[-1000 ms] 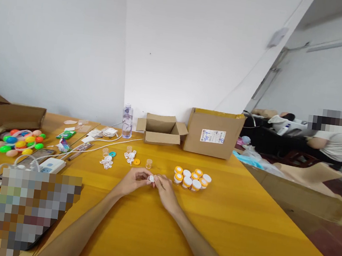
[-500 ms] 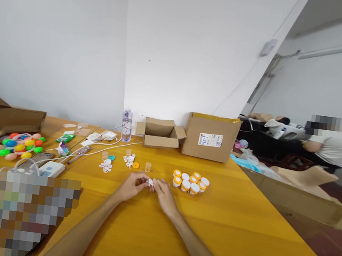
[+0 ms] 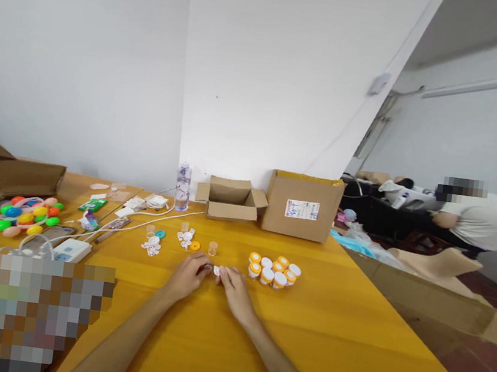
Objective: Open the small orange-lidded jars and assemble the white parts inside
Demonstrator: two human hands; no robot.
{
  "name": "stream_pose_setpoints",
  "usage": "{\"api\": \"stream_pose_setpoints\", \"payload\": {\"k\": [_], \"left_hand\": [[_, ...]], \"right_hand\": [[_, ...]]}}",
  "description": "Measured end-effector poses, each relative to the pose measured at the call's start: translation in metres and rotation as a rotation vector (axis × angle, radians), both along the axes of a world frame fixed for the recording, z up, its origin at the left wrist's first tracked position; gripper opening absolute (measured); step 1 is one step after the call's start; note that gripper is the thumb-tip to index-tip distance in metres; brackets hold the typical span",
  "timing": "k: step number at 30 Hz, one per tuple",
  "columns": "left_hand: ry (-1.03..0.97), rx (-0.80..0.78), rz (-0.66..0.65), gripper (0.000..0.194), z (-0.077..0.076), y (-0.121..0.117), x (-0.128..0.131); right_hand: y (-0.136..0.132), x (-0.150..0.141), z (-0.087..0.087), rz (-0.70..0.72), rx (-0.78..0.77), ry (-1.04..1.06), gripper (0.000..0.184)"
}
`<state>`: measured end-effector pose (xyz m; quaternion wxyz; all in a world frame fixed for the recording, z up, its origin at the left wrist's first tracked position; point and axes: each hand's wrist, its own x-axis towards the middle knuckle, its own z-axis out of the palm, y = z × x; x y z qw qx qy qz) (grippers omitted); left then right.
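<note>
2 clusters of white pierced parts [image 3: 151, 246], 3 clear cups [image 3: 212, 248], 1 teal ring [image 3: 160, 234], 1 orange ring [image 3: 195, 246] on table [image 3: 207, 338]. Left hand [image 3: 191, 274] curled, fingertips closed on small thing, mostly hidden. Right hand [image 3: 235, 287] pinching 1 white perforated piece [image 3: 217, 271] between hands. 9 lidded jars [image 3: 279, 281] bunched rightward.

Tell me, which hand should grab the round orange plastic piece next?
Probably the left hand: the round orange plastic piece lies just beyond it. The right hand is farther and pinches a small white plastic piece. I can't tell if the left grip is free.
</note>
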<state>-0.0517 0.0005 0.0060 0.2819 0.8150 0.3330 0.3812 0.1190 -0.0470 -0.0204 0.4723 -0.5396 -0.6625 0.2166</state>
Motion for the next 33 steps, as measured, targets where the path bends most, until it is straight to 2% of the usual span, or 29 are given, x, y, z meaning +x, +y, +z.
{"api": "stream_pose_setpoints", "payload": {"k": [11, 17, 22, 25, 29, 33], "left_hand": [[0.003, 0.022, 0.078, 0.029, -0.010, 0.006, 0.002], [-0.013, 0.049, 0.080, 0.025, -0.008, 0.005, 0.001], [-0.051, 0.032, 0.091, 0.019, 0.000, 0.003, 0.001], [-0.085, -0.014, 0.089, 0.026, 0.007, -0.001, 0.002], [-0.121, -0.154, 0.001, 0.043, 0.013, -0.006, 0.003], [-0.154, -0.258, -0.070, 0.043, 0.014, -0.006, 0.004]], "right_hand": [[-0.004, -0.006, 0.005, 0.010, -0.011, 0.018, 0.058], [-0.003, -0.006, 0.004, -0.001, 0.003, 0.085, 0.054], [-0.002, -0.004, 0.005, -0.030, 0.022, 0.130, 0.052], [-0.003, -0.002, 0.008, -0.035, 0.014, 0.142, 0.049], [-0.005, -0.001, 0.011, -0.051, 0.029, 0.142, 0.044], [-0.005, -0.002, 0.009, -0.036, 0.045, 0.159, 0.040]]}}
